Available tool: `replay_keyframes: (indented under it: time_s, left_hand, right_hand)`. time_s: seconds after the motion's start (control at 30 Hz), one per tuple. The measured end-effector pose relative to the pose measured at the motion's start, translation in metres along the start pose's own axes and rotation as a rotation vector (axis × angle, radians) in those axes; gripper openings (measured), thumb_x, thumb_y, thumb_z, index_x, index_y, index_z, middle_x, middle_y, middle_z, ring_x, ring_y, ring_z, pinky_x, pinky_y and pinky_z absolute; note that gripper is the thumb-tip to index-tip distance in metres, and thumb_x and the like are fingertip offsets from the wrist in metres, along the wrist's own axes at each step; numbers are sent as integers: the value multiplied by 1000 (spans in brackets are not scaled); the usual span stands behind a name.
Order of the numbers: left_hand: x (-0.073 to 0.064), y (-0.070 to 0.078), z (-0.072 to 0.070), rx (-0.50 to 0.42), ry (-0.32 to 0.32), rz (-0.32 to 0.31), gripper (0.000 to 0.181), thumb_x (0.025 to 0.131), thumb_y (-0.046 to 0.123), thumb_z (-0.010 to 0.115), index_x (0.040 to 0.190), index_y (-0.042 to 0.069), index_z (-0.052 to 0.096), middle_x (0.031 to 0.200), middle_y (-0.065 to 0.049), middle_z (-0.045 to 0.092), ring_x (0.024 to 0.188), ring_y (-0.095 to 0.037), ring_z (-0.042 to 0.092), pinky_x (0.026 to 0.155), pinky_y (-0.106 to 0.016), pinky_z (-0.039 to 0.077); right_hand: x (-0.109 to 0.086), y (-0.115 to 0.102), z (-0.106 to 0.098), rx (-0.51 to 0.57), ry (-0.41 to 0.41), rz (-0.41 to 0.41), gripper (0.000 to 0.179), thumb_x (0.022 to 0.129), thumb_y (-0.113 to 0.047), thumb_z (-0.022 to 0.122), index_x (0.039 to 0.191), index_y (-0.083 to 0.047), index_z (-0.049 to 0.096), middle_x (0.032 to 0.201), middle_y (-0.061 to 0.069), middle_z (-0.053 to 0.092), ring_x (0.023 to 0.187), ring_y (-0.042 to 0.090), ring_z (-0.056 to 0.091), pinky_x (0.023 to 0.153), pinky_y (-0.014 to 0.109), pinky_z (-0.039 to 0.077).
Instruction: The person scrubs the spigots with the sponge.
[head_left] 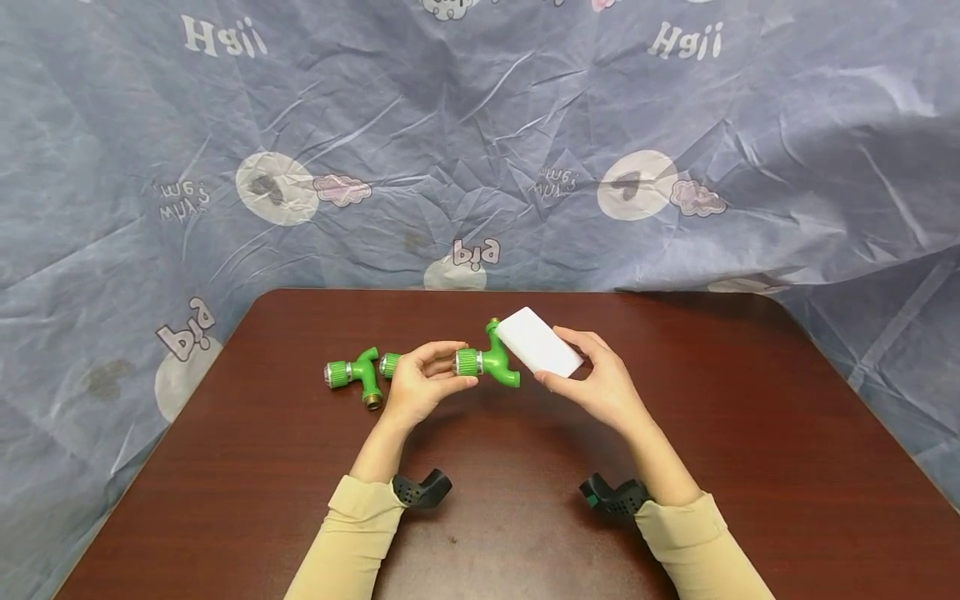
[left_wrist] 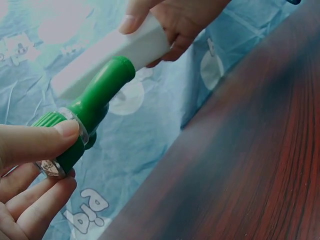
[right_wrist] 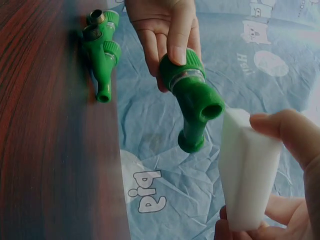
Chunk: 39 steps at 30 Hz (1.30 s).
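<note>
My left hand (head_left: 422, 382) pinches a green faucet (head_left: 495, 363) by its ribbed knob, thumb on one side and fingers on the other. In the right wrist view the held faucet (right_wrist: 197, 102) shows its open spout end. My right hand (head_left: 600, 379) holds a white sponge-like block (head_left: 538, 343) between thumb and fingers. The block is right beside the faucet in the head view; whether they touch I cannot tell. In the left wrist view the white block (left_wrist: 112, 55) passes behind the green faucet (left_wrist: 102, 90). Both are held above the table.
A second green faucet (head_left: 356, 373) lies on the brown table (head_left: 247, 467) to the left. Another green faucet (head_left: 388, 364) lies beside it, mostly hidden by my left hand. Behind the table hangs a blue-grey printed sheet (head_left: 420, 167). Each wrist wears a black camera mount (head_left: 423, 490).
</note>
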<state>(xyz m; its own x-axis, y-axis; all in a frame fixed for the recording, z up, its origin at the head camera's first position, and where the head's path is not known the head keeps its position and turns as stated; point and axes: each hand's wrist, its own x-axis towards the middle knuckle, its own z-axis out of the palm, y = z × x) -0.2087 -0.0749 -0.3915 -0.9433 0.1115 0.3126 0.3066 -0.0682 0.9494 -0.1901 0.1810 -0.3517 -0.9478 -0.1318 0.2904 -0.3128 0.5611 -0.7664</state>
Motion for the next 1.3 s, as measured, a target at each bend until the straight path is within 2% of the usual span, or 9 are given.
replay_keyframes:
  time_s: [0.27,0.47,0.63,0.77,0.97,1.07,1.17,1.3]
  left_hand:
    - [0,5,9,-33,-5,-7,50,65,-14,78,112,-8,63,108,-25,64,94,-36,64,77,-32,55]
    - [-6,26,16,-10,0,-20,47,66,-15,76,111,-12,61,106,-28,63,95,-37,64,78,-32,54]
    - [-9,31,18,-13,0,-18,46,67,-16,75,111,-12,61,106,-28,63,94,-35,65,78,-33,54]
    - [-9,33,18,-17,-10,-14,45,68,-16,75,111,-13,60,106,-28,63,95,-37,64,78,-33,54]
    - [-9,34,19,-19,-29,6,45,67,-17,74,110,-14,60,105,-29,63,93,-40,64,77,-33,55]
    - [-9,35,20,-8,-43,4,45,67,-16,74,110,-14,61,104,-29,63,91,-37,65,76,-32,55]
    - [-9,35,20,2,-42,-3,45,67,-16,75,110,-14,61,104,-28,64,90,-34,66,76,-31,55]
    - [-9,36,20,-7,-25,-5,45,66,-16,75,109,-13,61,102,-29,64,90,-35,65,76,-31,55]
  right_hand:
    - [-2,-8,7,-13,-22,-147,66,71,-21,82,130,-9,55,121,2,56,94,15,52,72,30,47]
    - [-6,-13,10,-15,-31,-172,63,71,-20,82,128,-11,57,122,0,55,94,14,52,71,30,47]
    - [-6,-14,12,-8,-28,-165,63,70,-24,84,126,-12,58,122,0,56,94,14,52,71,35,48]
    - [-6,-15,13,-9,-17,-148,65,68,-30,85,126,-14,59,121,-1,57,94,15,51,71,35,46]
    - [-3,-12,9,10,-10,-96,63,71,-28,83,126,-12,59,119,1,59,89,17,54,69,32,47]
    - [0,-8,3,-41,48,-42,62,73,-27,82,127,-8,58,119,5,59,86,18,54,68,29,46]
    - [2,-3,-4,-79,122,4,62,73,-26,81,127,-6,57,121,8,58,89,20,53,70,31,44]
    - [0,-6,-8,-32,145,-9,62,73,-23,81,127,-8,57,121,6,58,92,18,52,72,31,44]
